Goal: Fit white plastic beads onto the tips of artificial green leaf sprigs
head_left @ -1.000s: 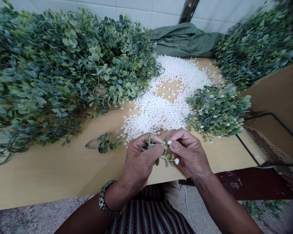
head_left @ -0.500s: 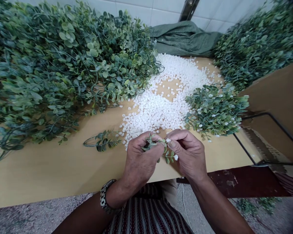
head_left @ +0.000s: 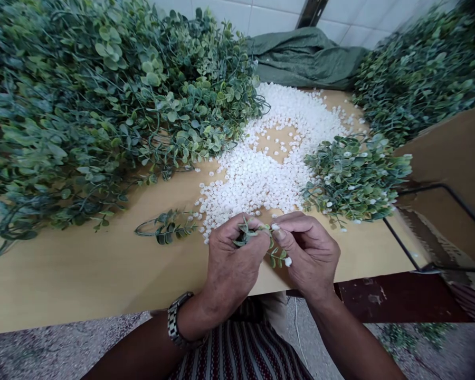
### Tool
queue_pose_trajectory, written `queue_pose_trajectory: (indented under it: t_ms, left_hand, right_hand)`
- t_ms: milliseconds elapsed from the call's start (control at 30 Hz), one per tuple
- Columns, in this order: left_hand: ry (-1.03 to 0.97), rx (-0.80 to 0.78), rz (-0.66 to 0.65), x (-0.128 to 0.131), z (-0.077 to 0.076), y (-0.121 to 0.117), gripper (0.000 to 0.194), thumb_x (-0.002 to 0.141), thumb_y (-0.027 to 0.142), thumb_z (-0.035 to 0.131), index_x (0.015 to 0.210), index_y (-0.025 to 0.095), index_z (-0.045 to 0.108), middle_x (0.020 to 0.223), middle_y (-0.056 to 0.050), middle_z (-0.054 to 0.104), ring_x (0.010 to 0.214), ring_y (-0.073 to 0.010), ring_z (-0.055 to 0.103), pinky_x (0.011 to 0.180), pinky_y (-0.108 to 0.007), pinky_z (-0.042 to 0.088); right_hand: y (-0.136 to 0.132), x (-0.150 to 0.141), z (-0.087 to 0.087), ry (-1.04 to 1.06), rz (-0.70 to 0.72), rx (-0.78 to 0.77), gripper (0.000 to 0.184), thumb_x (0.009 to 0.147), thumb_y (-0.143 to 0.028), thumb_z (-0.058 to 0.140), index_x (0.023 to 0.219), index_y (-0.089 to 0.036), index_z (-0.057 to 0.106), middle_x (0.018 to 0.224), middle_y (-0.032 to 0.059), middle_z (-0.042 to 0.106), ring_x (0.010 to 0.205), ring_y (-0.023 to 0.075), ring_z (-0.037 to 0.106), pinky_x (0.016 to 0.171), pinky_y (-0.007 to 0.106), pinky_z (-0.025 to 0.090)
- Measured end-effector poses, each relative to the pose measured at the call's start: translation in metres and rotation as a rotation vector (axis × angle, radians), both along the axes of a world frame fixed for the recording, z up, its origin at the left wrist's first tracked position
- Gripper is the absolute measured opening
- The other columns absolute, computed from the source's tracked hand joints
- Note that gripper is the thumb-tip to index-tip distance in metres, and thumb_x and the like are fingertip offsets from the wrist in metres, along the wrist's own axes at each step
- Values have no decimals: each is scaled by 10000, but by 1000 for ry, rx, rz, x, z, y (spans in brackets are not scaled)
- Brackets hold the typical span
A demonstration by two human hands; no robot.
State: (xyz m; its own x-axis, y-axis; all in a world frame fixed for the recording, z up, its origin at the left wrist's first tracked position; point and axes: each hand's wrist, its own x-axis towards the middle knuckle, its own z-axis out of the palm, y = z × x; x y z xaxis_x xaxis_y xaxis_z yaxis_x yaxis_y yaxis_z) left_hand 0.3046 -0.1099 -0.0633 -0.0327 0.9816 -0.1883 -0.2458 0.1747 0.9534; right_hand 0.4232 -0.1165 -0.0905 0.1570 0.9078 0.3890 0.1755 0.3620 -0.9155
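Far L, a big heap of green, round-leaved, plastic-looking foliage (head_left: pixel 103 100) on the flat, tan tabletop (head_left: pixel 83 279). Next, a loose green sprig w/ looped stem (head_left: pixel 168 227), lying L of the hands. L hand (head_left: pixel 233 264) — grip closed on a small green leafy sprig (head_left: pixel 244 232), held over the tabletop's front part, nr a spread pile of tiny white beads (head_left: pixel 257 179). R hand (head_left: pixel 314 253) — grip pinching one small white bead (head_left: pixel 275 227) by the held sprig's tip; contact unclear. Further R, a green bunch w/ white tips (head_left: pixel 356 177), then brown cardboard (head_left: pixel 451 153).
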Motion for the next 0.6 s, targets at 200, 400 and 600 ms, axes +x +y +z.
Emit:
queue_pose_trajectory:
  t_ms: [200,400,600]
  left_hand:
    - [-30,19,39,5,-2,-2,154,666,119,569,537,188,519,553,47,446,567,-99,373,516,-218,331]
    - [-25,-6,55,7,0,-3,144,651,109,554,541,192,512,556,46,454,572,-101,386,516,-217,341]
    - [-21,6,42,8,-3,-2,152,659,107,565,540,191,523,553,46,447,561,-100,377,507,-215,337]
  right_hand:
    - [-2,-2,-2,-62,-56,82,176,779,-57,638,830,-225,655,765,9,654,752,147,623,629,283,515]
    - [-2,-4,-2,-103,-91,121,177,779,-54,627,829,-222,655,761,16,660,736,159,633,621,306,528]
    - [-3,-2,-1,-121,-100,110,156,784,-73,633,828,-222,652,758,20,667,734,166,642,625,314,536]
